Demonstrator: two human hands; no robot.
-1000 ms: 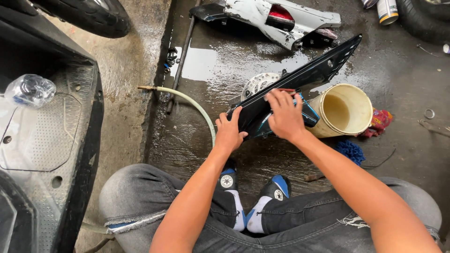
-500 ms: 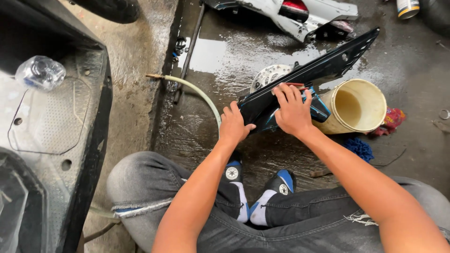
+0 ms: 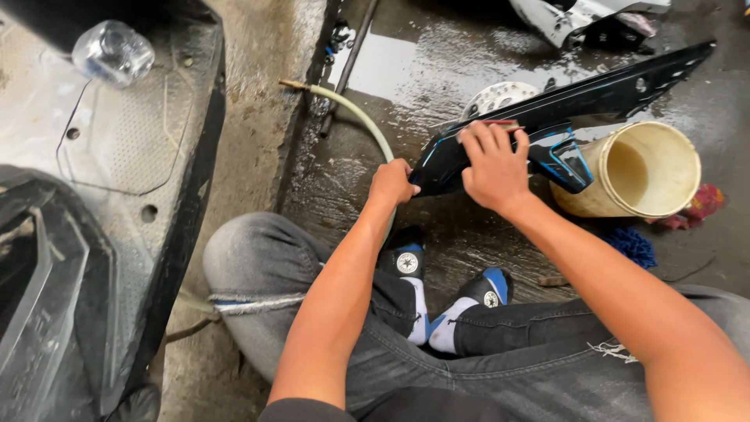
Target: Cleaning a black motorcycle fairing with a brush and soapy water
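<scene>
the person is crouching on the wet concrete floor (image 3: 469,258) and working on a long black panel (image 3: 594,98) with blue trim, which is lying tilted, its near end low by the knees and its far end rising toward the upper right. the left hand (image 3: 391,181) is gripping the near tip of the panel, fingers curled tight around its edge. the right hand (image 3: 491,164) is pressing down on the top of the panel, fingers together and bent over a reddish pad that is mostly hidden beneath them. a cream bucket (image 3: 637,172) is lying on its side just beside the panel, and a pale hose (image 3: 355,117) is curving across the floor behind the left hand. the panel is looking wet and glossy, so the washing seems well under way, though the far stretch is not being touched yet and probably remains to be scrubbed.
</scene>
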